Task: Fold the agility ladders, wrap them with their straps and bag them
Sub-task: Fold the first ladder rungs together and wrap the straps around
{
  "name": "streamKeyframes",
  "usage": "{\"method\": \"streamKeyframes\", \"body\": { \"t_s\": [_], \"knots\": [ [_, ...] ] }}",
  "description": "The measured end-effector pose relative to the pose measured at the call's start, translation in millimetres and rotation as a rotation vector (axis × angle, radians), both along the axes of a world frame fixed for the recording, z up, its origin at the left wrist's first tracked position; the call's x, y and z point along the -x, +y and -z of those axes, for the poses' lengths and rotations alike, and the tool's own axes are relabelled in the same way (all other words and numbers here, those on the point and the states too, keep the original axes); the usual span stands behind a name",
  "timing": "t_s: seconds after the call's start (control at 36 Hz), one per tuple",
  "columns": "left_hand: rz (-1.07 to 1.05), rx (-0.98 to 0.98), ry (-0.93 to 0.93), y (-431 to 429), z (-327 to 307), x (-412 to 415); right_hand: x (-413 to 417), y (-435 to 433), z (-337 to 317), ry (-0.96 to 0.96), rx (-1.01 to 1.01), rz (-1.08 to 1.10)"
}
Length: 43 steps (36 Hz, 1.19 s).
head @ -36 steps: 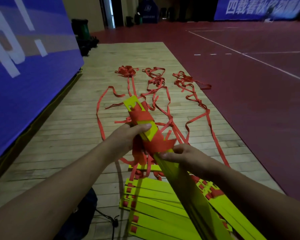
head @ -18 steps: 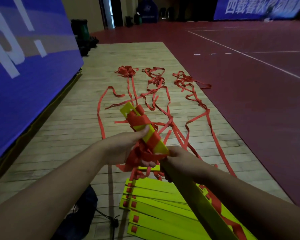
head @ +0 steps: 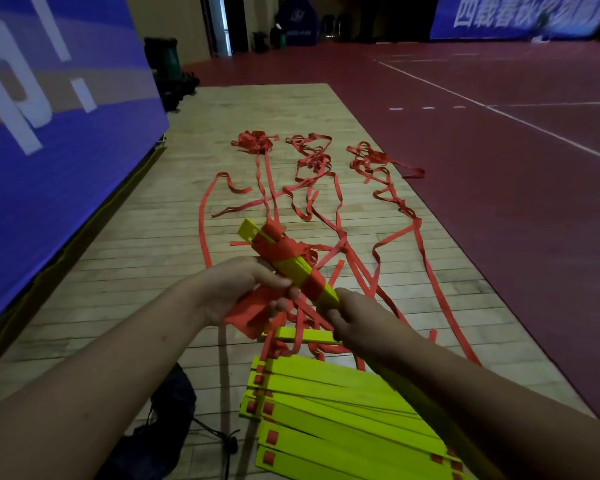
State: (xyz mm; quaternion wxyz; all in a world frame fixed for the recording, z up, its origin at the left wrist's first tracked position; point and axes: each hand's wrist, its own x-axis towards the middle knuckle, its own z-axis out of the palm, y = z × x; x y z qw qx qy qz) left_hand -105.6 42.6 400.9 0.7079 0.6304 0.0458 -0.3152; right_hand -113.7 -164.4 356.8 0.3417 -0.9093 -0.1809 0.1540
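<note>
A stack of yellow ladder rungs (head: 291,266) is held in the air, pointing up and to the left, with red strap (head: 280,244) wound round it in bands. My left hand (head: 243,289) grips loose red strap beside the bundle's left side. My right hand (head: 355,315) grips the bundle's lower end. More yellow rungs (head: 326,407) lie fanned out on the wooden floor below my hands. Long red straps (head: 326,188) trail away over the floor beyond them.
A dark drawstring bag (head: 160,431) lies on the floor under my left forearm. A blue banner wall (head: 49,133) runs along the left. The red court floor (head: 499,168) borders the wooden strip on the right. Dark bins (head: 163,60) stand at the far left.
The bundle has tilted lower and toward me. More red strap is wound round it. My left hand has shifted from the bundle's top down to the loose strap.
</note>
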Motion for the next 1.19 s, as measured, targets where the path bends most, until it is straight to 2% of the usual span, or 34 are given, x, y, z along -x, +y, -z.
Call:
{"method": "streamKeyframes", "body": {
  "t_s": [0.08, 0.19, 0.28, 0.39, 0.56, 0.61, 0.72, 0.81, 0.94, 1.08, 1.19],
  "knots": [
    [0.008, 0.050, -0.019, 1.0, -0.8, 0.3, 4.3, 5.2, 2.2, -0.123, 0.115, 0.017],
    [-0.275, -0.042, -0.089, -15.0, 4.5, -0.5, 7.1, 10.5, 7.5, -0.217, 0.189, -0.033],
    [-0.348, -0.002, -0.159, -19.3, 5.8, 0.2, 1.3, 4.5, 1.0, -0.147, 0.102, -0.081],
    [-0.193, 0.009, -0.289, -15.2, -1.9, 7.1, -5.7, -11.0, -4.0, 0.105, -0.154, -0.121],
    [-0.192, 0.055, -0.317, -16.2, -3.4, 12.3, -6.6, -17.8, -9.3, 0.259, -0.344, -0.106],
    [-0.200, 0.021, -0.314, -16.1, -5.1, 10.1, -7.3, -18.8, -9.5, 0.253, -0.352, -0.101],
    [-0.199, -0.191, -0.287, -8.9, -7.5, 1.1, -8.0, -16.1, -6.9, 0.226, -0.319, -0.087],
    [-0.218, -0.239, -0.271, 1.2, -5.8, -0.9, -9.6, -15.6, -8.1, 0.225, -0.291, -0.055],
    [-0.247, -0.113, -0.185, -4.1, -6.5, 2.8, -11.8, -17.9, -8.0, 0.202, -0.249, -0.024],
    [-0.245, 0.134, 0.057, 0.8, -9.1, 1.4, -12.5, -18.4, -2.9, 0.197, -0.228, -0.016],
    [-0.234, 0.228, 0.170, 1.5, -7.4, 3.3, -12.3, -16.2, -4.6, 0.155, -0.184, -0.049]
  ]
}}
